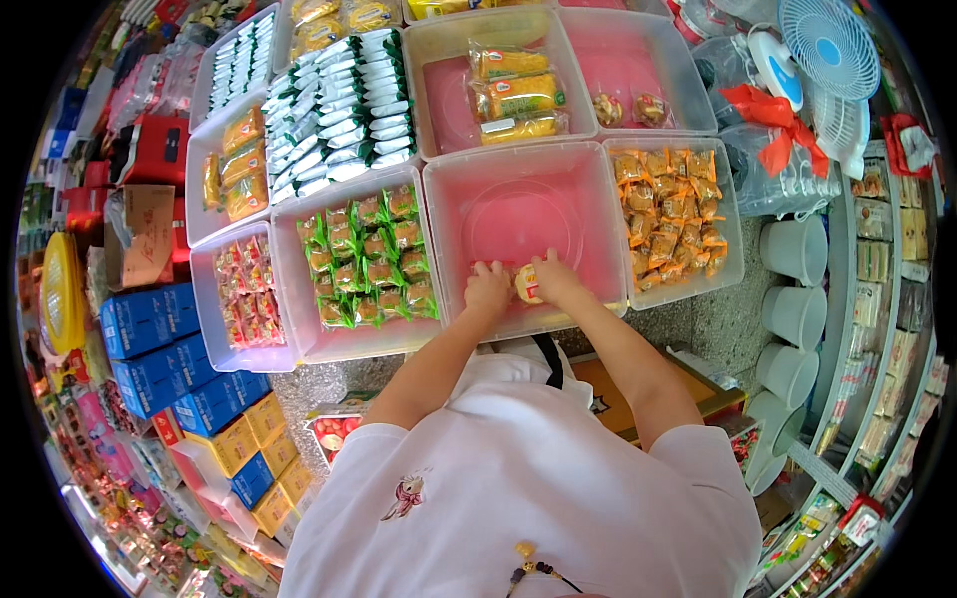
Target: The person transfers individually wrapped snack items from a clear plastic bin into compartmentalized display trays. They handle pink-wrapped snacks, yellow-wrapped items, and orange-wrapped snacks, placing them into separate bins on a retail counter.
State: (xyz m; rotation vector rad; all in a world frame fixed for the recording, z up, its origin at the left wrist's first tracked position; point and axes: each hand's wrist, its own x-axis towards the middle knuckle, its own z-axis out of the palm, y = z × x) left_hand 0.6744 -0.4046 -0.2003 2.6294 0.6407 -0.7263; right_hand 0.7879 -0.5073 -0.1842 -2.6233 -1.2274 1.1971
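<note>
Both hands reach into the front middle plastic bin [613,224], which has a pink bottom. My right hand [555,278] holds a round, pale yellow wrapped pastry [529,284] near the bin's front wall. Just left of it, my left hand [490,288] is on a small wrapped item that its fingers largely hide; its grip is unclear. Green-wrapped cakes [374,261] fill rows in the bin to the left. Orange-wrapped cakes [665,217] lie in the bin to the right.
Behind stand bins with white-and-green packets [340,112], yellow packaged cakes [519,93] and two wrapped pastries [650,110]. Red-wrapped sweets [247,291] are far left. Blue boxes [149,321] stack at left; grey buckets [794,250], a fan [828,48] and shelves stand at right.
</note>
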